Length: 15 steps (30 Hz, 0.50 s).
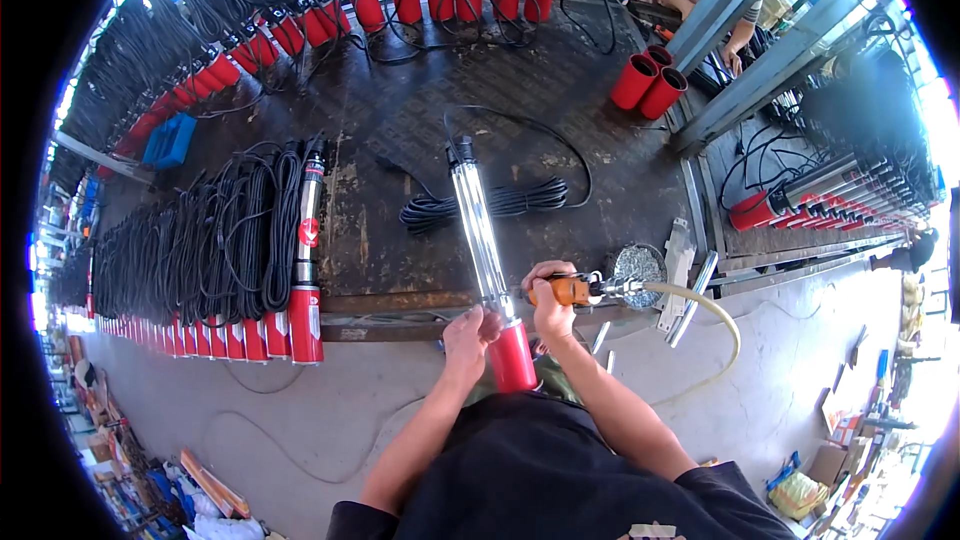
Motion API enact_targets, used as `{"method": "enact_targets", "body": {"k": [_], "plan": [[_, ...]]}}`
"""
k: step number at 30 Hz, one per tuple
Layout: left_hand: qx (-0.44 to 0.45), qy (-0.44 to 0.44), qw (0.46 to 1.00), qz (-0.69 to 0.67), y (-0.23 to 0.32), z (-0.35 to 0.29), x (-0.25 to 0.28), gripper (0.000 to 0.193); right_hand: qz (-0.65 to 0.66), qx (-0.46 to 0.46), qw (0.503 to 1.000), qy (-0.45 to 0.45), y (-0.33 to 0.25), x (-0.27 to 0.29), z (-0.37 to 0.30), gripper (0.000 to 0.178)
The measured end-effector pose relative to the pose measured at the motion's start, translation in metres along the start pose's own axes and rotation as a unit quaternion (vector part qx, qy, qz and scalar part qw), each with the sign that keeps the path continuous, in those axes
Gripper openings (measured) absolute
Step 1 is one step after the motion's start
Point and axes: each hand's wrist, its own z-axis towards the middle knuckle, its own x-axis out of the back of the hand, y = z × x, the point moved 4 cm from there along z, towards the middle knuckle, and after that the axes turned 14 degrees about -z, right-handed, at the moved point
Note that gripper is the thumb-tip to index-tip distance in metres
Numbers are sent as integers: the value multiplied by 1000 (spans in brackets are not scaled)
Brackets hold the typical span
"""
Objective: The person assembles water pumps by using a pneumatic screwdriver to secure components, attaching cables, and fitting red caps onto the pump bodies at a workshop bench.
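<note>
A long submersible pump [478,220] with a shiny metal body and a red lower end [513,358] lies across the bench edge, its red end toward me. My left hand [466,340] is closed at the lower end of the metal body, fingertips pressed together; anything small between them is hidden. Close by on the right, my right hand [552,308] grips an orange air-powered tool [572,290], pointed at the pump's joint. A pale hose [728,325] trails from the tool. Beneath the pump's upper part lies its coiled black cable [530,197].
Rows of similar pumps with coiled cables [230,230] stand at the left and along the back. Red cylinders [634,82] sit back right, near another person's arm [738,45]. A round dish of small metal parts [640,265] and a metal bracket [678,265] lie right of the tool.
</note>
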Motion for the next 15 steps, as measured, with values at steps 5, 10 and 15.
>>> {"method": "enact_targets", "body": {"k": [5, 10, 15], "plan": [[-28, -12, 999, -14, -3, -9, -7, 15, -27, 64, 997, -28, 2, -10, -3, 17], [0, -17, 999, -37, -2, -8, -10, 13, -55, 53, 997, -27, 1, -9, 1, 17], [110, -12, 985, -134, -10, -8, -18, 12, -66, -47, 997, -6, -40, 3, -20, 19]]}}
